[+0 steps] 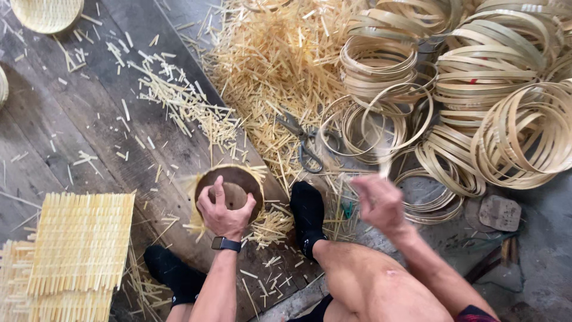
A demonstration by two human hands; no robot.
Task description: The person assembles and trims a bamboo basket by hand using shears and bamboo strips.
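The left hand (223, 211) presses down on a round wooden disc (231, 189) set over a woven bamboo mat on the plank floor (89, 137), between the person's feet, while the right hand (376, 201), motion-blurred, hangs half-curled near the bamboo hoops (512, 134); its grip cannot be told. The disc looks stiff and light, best gripped at its rim; the thin slats beneath look brittle and are mostly hidden.

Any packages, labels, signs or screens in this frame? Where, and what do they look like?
Smartwatch: on the left wrist, below the left hand that presses a round wooden form; small dark rounded-rectangle screen, unlit, black band.
Red mark: on a bamboo hoop in the stack at upper right; tiny, too small to tell if it is a label.
No packages or signs.
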